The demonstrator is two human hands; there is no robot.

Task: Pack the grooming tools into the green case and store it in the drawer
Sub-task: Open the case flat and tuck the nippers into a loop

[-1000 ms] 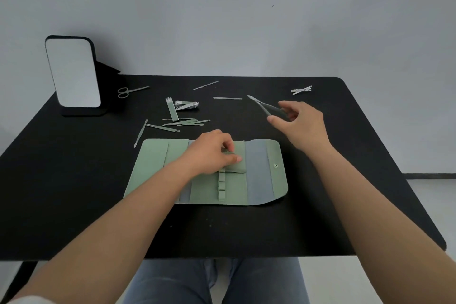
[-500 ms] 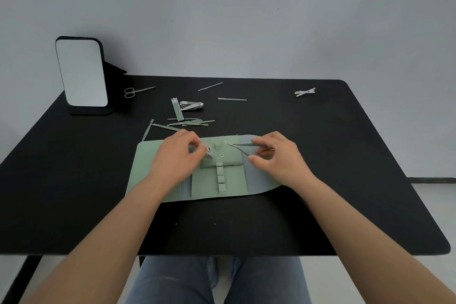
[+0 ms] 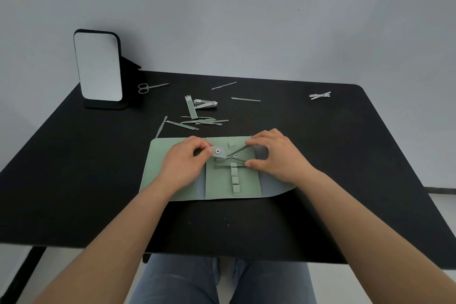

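Note:
The green case (image 3: 222,185) lies unfolded on the black table (image 3: 74,180) in front of me. My left hand (image 3: 185,164) pinches the case's small snap strap (image 3: 218,152) and lifts it back. My right hand (image 3: 276,155) holds the handles of a grey-green nipper (image 3: 237,157), whose tip points left under the strap at the case's middle panel. Behind the case lie several loose tools: a pile of thin files and picks (image 3: 197,122), a nail clipper (image 3: 204,103), a green file (image 3: 190,107) and small scissors (image 3: 148,87).
A standing mirror (image 3: 98,66) stands at the back left of the table. Two thin sticks (image 3: 223,85) (image 3: 245,99) lie at the back centre and a clip-like tool (image 3: 320,95) at the back right. My knees show below the table's front edge.
My right hand brought the nipper from behind the case down onto its middle panel. My left hand lifted the snap strap open. The camera view shifted slightly.

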